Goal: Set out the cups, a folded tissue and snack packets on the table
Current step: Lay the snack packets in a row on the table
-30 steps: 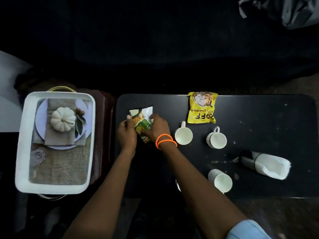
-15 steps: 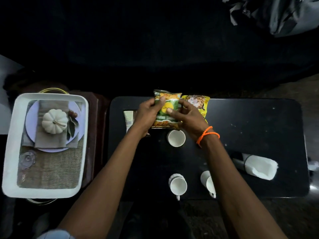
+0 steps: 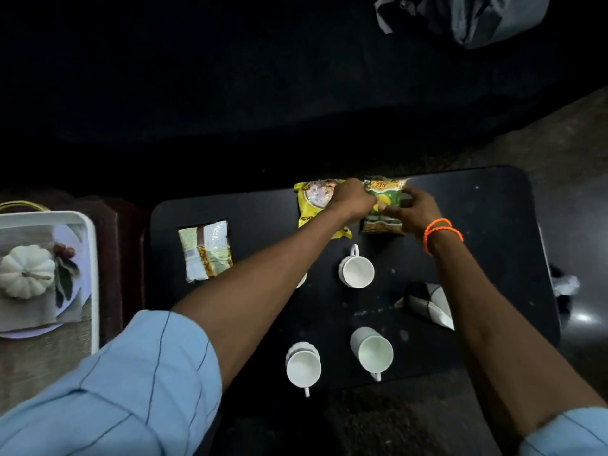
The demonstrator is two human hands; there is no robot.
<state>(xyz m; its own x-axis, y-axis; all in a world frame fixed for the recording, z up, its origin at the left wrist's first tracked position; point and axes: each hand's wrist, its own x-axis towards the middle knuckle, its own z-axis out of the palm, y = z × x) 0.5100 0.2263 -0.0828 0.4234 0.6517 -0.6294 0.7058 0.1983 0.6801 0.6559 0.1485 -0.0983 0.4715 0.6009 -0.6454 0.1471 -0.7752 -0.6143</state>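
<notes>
At the far edge of the black table [image 3: 487, 225] my left hand [image 3: 350, 200] and my right hand [image 3: 413, 212] both grip a green snack packet [image 3: 383, 205]. It lies just right of a yellow snack packet [image 3: 312, 209], which my left hand partly covers. A pale green and white packet [image 3: 207, 253] lies flat at the table's left. White cups stand at the middle [image 3: 357, 271], front left [image 3: 302, 366] and front right [image 3: 373, 352]; another is mostly hidden under my left forearm. A folded white tissue [image 3: 431, 304] lies at the right.
A white tray [image 3: 92, 258] on a stand to the left holds a plate, a grey napkin and a small white pumpkin [image 3: 26, 271] on burlap. A grey bag [image 3: 477, 18] lies on the dark surface beyond the table. Bare floor lies at the right.
Both hands carried the green packet from the table's left, over the yellow packet, to its right side at the far edge. The pale packet stayed at the left. The camera shifted too.
</notes>
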